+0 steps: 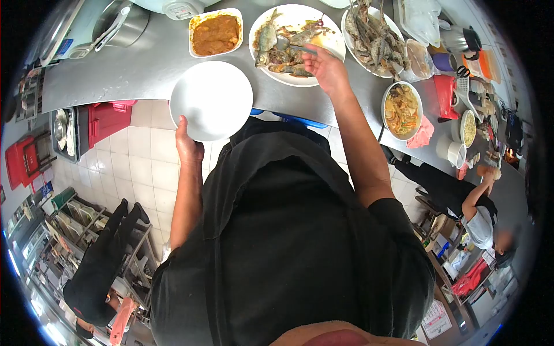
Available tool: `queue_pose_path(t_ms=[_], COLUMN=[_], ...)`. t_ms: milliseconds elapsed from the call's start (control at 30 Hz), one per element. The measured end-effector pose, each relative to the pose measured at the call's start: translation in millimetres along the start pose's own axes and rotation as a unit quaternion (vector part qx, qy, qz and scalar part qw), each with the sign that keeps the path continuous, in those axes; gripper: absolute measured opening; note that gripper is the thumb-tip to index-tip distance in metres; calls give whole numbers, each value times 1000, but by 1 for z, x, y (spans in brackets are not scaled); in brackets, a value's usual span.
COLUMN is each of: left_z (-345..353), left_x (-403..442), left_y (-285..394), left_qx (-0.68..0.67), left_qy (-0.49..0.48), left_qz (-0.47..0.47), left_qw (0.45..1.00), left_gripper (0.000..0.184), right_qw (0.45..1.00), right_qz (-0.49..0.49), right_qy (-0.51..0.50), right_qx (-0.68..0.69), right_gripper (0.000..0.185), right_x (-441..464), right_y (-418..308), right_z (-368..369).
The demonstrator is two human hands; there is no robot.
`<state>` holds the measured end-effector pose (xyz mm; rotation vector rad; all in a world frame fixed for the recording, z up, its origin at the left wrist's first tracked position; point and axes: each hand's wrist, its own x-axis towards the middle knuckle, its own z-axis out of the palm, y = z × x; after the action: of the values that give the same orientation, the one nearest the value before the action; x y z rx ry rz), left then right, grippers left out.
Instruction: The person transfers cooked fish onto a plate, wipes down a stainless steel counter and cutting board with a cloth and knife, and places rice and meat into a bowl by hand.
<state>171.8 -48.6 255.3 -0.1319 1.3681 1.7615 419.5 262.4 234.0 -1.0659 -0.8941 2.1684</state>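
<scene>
My left hand [189, 145] grips the rim of a round white plate [212, 99], thumb on top, at the counter's front edge. Nothing lies on this plate. A metal spoon [302, 49] is pinched in the fingers of my right hand [328, 68]. Its bowl end rests among the fish on a large white plate [332, 34]. Whole cooked fish [267, 39] and broken pieces lie there in some brownish sauce. To its left stands a square white dish [191, 38] of thick orange-brown curry [216, 34].
At the right, a plate of dried-looking fish [375, 37] and a bowl of noodle-like food [402, 109] stand beside a pink cloth [422, 131]. A metal pot [124, 29] is at the left. One co-worker [479, 213] works at the right, another [95, 277] bends at lower left.
</scene>
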Motion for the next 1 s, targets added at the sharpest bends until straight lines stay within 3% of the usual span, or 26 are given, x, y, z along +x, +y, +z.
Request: queue_pose_path(t_ms=[400,767,1000], left_z=[13,34,45], left_x=[-4,-6,0], left_y=[1,1,-3], left_qx=[-2,18,9], left_qy=[-25,-43,-80], left_qz=[7,-2,8], left_qw=[1000,999,997], left_gripper=[62,65,69], right_qw=[992,996,997], right_qz=[2,-76,-23], right_qy=[-25,-42,-74], right_qx=[125,30,-26], right_gripper=[35,36,37], right_x=[-4,-62,-88], right_y=[-7,-54,-36], right_z=[-21,1,67])
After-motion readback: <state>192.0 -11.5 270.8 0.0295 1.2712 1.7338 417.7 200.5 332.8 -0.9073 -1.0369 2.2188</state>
